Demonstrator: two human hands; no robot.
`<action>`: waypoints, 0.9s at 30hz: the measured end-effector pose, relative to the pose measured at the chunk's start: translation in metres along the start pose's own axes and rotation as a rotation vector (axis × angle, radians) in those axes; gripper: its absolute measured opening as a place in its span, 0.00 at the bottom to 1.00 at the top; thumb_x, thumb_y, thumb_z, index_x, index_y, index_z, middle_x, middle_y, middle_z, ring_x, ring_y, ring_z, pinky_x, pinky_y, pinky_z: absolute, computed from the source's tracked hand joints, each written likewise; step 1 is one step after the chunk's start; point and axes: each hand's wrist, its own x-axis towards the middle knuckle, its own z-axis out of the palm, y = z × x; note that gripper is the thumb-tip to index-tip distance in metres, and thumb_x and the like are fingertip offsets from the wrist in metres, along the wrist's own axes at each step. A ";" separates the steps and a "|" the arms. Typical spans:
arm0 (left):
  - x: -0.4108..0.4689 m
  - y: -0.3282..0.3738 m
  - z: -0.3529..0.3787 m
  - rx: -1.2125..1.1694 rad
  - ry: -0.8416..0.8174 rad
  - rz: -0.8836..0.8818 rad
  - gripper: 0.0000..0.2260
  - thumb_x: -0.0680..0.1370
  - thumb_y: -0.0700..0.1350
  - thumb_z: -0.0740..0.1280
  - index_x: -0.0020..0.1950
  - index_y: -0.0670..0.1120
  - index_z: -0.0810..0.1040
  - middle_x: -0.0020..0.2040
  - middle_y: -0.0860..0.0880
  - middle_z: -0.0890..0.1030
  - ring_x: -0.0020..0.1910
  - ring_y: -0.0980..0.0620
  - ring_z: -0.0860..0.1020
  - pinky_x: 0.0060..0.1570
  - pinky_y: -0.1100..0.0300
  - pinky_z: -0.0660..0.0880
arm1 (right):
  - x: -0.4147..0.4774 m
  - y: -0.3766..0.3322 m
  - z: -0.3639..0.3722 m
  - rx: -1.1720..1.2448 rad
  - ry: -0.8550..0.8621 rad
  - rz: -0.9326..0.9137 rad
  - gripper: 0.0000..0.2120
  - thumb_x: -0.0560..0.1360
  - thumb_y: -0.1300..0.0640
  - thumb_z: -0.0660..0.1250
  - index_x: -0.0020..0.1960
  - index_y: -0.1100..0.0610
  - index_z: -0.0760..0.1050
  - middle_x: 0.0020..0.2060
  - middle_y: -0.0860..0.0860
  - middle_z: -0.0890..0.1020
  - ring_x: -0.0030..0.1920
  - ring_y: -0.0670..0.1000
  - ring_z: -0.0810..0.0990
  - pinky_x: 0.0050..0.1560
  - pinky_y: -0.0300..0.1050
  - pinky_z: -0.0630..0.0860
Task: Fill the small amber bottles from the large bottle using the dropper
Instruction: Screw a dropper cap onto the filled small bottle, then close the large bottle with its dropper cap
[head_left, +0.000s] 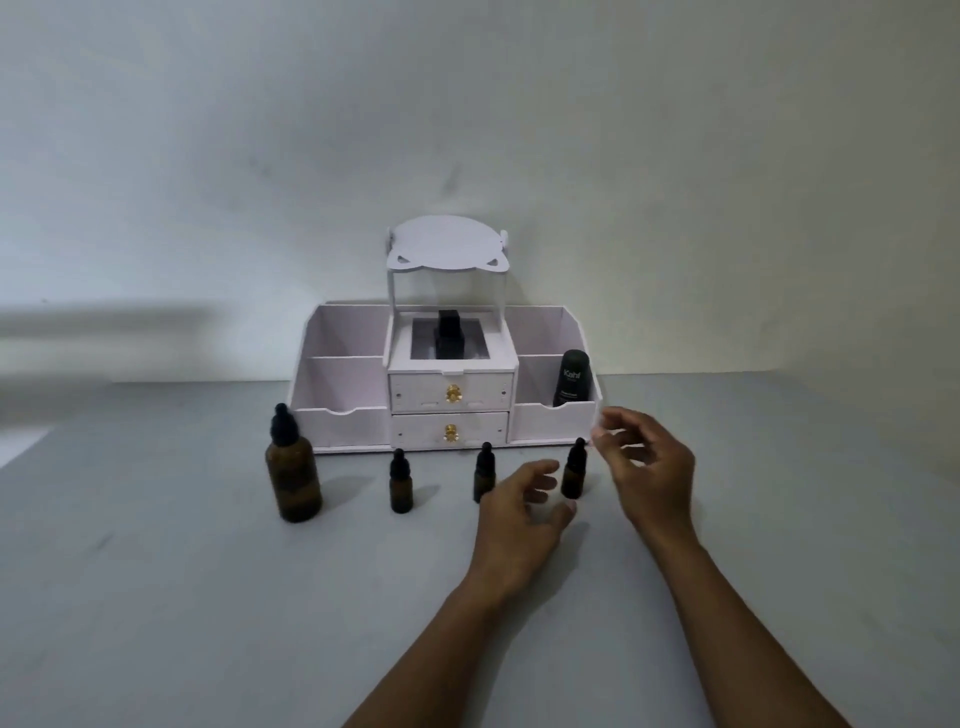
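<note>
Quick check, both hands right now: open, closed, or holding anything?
Left hand: open, empty, fingers spread beside the rightmost small amber dropper bottle.
Right hand: open, fingers loosely curled, holding nothing.

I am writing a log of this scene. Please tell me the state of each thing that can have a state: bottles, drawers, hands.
Large bottle: upright, dropper cap on.
Left small bottle: upright, capped.
Middle small bottle: upright, capped, partly behind the left hand.
Right small bottle: upright, capped, not held.
Upper drawer: shut.
Lower drawer: shut.
Left hand: open, empty.
Right hand: open, empty.
</note>
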 end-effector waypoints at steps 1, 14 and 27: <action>-0.008 0.002 -0.009 -0.009 0.005 0.006 0.21 0.77 0.47 0.73 0.69 0.55 0.75 0.61 0.54 0.80 0.53 0.59 0.78 0.53 0.70 0.76 | 0.000 -0.008 0.001 0.000 0.025 -0.038 0.09 0.74 0.61 0.73 0.54 0.54 0.82 0.45 0.47 0.85 0.43 0.43 0.82 0.41 0.29 0.76; -0.052 -0.022 -0.212 -0.021 0.792 0.185 0.12 0.74 0.37 0.74 0.55 0.50 0.82 0.42 0.53 0.83 0.38 0.56 0.80 0.36 0.65 0.77 | -0.032 -0.128 0.101 0.305 -0.329 -0.203 0.09 0.73 0.66 0.73 0.50 0.55 0.83 0.44 0.46 0.85 0.44 0.45 0.83 0.41 0.35 0.79; -0.030 -0.087 -0.246 0.000 0.333 0.019 0.24 0.72 0.40 0.76 0.66 0.56 0.78 0.57 0.56 0.84 0.55 0.62 0.82 0.51 0.63 0.79 | -0.050 -0.157 0.204 0.191 -0.723 -0.007 0.18 0.77 0.57 0.70 0.66 0.47 0.76 0.56 0.40 0.81 0.56 0.39 0.79 0.49 0.31 0.73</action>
